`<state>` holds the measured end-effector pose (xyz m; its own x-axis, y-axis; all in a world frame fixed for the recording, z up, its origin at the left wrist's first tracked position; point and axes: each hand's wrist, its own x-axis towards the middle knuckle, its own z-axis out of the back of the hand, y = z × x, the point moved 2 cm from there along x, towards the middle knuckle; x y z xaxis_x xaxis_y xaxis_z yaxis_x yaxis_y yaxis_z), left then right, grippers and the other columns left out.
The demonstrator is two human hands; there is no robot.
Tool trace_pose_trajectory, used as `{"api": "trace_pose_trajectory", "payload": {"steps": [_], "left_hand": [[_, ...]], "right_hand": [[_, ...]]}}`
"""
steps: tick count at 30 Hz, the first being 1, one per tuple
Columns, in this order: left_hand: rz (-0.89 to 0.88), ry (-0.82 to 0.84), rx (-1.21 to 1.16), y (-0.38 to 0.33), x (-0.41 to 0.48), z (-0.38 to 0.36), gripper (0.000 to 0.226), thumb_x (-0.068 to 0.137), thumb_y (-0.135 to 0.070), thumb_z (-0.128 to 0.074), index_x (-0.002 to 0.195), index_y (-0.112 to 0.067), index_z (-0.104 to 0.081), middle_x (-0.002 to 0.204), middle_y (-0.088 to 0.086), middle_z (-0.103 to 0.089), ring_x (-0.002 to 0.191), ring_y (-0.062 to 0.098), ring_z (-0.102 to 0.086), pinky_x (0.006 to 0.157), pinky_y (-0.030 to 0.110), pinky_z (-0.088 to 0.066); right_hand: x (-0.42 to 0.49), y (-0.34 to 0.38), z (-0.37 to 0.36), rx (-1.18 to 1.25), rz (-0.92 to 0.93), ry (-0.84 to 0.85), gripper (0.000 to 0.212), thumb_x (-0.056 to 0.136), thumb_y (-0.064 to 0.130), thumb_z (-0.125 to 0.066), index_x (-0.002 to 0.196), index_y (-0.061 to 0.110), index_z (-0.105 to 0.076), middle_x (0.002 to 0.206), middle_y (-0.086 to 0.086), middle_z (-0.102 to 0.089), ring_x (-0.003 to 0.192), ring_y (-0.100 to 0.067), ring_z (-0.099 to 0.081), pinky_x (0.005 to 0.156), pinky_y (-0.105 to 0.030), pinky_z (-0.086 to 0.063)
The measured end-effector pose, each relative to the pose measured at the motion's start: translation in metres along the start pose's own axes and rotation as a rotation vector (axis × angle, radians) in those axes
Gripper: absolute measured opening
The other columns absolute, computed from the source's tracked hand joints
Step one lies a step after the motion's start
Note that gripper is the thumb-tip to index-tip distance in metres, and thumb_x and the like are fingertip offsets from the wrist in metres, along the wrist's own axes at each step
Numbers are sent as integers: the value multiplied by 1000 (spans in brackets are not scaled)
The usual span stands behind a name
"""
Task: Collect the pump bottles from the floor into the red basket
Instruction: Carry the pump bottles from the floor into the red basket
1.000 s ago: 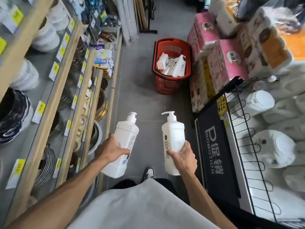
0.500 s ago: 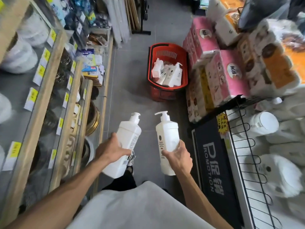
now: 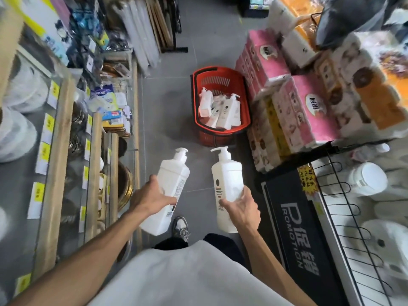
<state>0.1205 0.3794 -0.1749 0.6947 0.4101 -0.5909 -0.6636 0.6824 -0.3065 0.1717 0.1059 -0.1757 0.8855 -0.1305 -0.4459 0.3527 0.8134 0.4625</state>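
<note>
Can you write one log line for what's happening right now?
left hand holds left bottle | right hand holds right bottle | red basket ahead, bottles inside

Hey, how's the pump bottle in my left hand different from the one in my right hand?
The left bottle, gripped by the left hand, leans with its pump tipped rightward; the right bottle, in the right hand, stands nearly upright. The left bottle shows a barcode and fine print along its edge; the right bottle shows a dark round logo on its front. Both are white pump bottles of like shape.
</note>
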Motion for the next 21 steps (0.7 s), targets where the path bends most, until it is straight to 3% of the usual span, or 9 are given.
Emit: {"api": "trace_pose_trajectory", "payload": {"steps": [7,11,16,21], "left_hand": [[5,41,45,-21,39,16,75,64,-57,-81,114,-21,-37,105,-2,-61,84,27,-63,71,33,-53],[0,53,37,-44,62,20,76,63,-59,-80,113,-23,-37,107,-2,-63,86,27,-64,77,36,-55],[-11,35,39,-82,93,36,76,61,-58,-81,111,-22,-37,111,1,-64,90,30,-64,72,34,-51],[-8,9,65,-120,123,54,77,60,-58,-80,114,-22,-38,112,1,-63,88,28,-62,70,33,-50]], "right_hand": [[33,19,-2,35,-62,-5,66,67,53,-77,115,29,-38,101,3,-60,86,-21,-62,71,-36,-56],[60,28,5,42,-79,-4,68,68,54,-77,119,27,-40,100,3,-59,86,-20,-62,69,-33,-52],[104,43,21,39,-84,-16,72,69,55,-77,123,23,-43,104,1,-61,86,-20,-60,68,-30,-45],[150,56,39,92,-114,-15,65,69,54,-77,117,26,-42,102,1,-62,87,-23,-62,77,-37,-52]]}}
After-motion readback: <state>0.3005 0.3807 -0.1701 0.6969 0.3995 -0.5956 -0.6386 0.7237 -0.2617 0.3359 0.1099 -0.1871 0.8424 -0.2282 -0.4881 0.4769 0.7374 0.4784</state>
